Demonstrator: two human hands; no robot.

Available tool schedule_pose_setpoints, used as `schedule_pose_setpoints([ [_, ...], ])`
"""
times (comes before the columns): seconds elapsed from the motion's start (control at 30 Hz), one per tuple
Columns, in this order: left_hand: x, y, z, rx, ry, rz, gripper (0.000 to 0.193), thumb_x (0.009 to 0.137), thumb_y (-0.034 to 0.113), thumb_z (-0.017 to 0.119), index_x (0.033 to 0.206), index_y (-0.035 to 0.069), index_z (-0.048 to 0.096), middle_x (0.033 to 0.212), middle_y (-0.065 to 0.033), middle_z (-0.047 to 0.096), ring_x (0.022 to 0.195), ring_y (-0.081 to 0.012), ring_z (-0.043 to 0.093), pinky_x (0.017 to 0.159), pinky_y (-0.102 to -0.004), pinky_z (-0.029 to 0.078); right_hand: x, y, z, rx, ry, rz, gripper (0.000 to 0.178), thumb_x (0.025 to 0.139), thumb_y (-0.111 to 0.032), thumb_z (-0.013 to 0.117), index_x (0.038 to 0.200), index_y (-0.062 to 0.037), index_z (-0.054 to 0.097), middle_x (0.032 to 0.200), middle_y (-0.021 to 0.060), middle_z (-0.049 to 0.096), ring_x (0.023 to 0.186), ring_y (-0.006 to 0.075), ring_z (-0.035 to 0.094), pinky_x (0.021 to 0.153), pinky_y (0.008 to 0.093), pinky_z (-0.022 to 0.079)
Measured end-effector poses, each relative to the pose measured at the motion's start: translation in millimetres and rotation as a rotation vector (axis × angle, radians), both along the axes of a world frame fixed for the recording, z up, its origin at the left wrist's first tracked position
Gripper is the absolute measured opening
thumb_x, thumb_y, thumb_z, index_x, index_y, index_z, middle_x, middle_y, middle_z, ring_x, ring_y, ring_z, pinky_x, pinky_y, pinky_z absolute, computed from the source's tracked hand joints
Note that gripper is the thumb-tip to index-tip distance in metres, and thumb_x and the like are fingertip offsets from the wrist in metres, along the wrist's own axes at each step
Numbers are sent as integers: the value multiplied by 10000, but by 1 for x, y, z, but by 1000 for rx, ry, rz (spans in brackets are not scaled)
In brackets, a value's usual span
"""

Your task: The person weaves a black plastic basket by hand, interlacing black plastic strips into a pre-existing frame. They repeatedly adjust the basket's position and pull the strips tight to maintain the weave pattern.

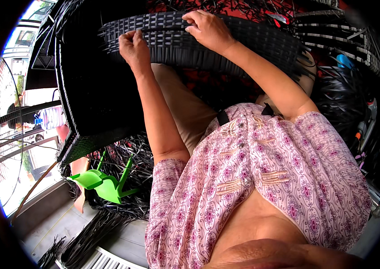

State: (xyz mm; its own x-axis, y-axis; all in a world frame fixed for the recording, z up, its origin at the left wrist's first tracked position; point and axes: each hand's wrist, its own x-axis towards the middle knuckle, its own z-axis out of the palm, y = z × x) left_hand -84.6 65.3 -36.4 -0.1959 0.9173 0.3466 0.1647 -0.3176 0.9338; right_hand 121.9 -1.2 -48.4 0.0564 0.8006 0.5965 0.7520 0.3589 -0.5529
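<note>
1. The person sat close against a large piece of black woven wicker furniture (109, 89), whose curved woven rail (208, 42) ran across the top of the view and lay over the person's lap.
2. The left hand (132, 46) was closed into a fist against the left part of the rail, thumb and fingers pinched together; what it pinched was too small and dark to make out, though it sat right on the weave.
3. The right hand (208, 28) rested on the upper edge of the rail, well to the right of the other hand, with its fingers curled over and pressed onto the woven strips. Whether it gripped a loose strip or only pressed the surface could not be told.
4. Both forearms reached up from the lower part of the view, out of the sleeves of a pink patterned blouse (266, 179).
5. The flat woven side panel of the furniture dropped away on the left, dark and in shadow, down to a lower edge near the floor.
6. Loose black weaving strips (122, 188) lay heaped on the floor below that panel, and more trailed toward the lower left.
7. A bright green plastic stool (102, 181) stood among the strips, just beside the lower corner of the panel.
8. More black woven pieces (347, 45) were stacked at the upper right.
</note>
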Motion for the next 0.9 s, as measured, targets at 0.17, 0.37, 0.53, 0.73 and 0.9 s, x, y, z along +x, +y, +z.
schedule_pose_setpoints([
  [0.17, 4, -21, 44, 62, -32, -30, 72, 893, 68, 670, 880, 23, 616, 701, 4, 578, 587, -39, 496, 532, -186, 410, -27, 38, 20, -83, 199, 232, 286, 897, -281, 665, 1071, -59, 715, 889, 72, 730, 831, 205, 705, 796, 337, 559],
  [0.37, 6, -13, 28, 16, -273, -211, 66, 924, 86, 664, 928, 21, 653, 763, -23, 652, 600, -53, 565, 553, -193, 460, -22, 43, 31, -332, 467, 339, 316, 911, -316, 658, 1011, -22, 717, 843, 74, 695, 772, 174, 650, 704, 304, 515],
  [0.53, 30, -3, -45, 96, 622, 53, 155, 810, 213, 712, 845, 62, 726, 847, -164, 696, 740, -308, 685, 696, -427, 543, -10, 27, 8, -227, 614, 245, 190, 891, -228, 701, 881, -45, 749, 667, -49, 593, 600, 28, 501, 540, 224, 399],
  [0.73, 68, -1, -50, -103, 820, 103, 222, 733, 207, 771, 806, 10, 698, 977, -208, 622, 803, -383, 676, 687, -456, 552, 4, 16, -12, -354, 687, 171, 205, 920, -231, 703, 941, -28, 727, 688, -76, 529, 597, 21, 428, 531, 191, 338],
  [0.9, 68, 10, -56, -95, 959, 119, 162, 741, 187, 745, 778, 31, 726, 959, -202, 635, 802, -358, 685, 675, -436, 550, 1, 17, -13, -339, 633, 186, 227, 928, -260, 703, 946, -35, 728, 692, -78, 515, 603, 23, 411, 530, 194, 329],
])
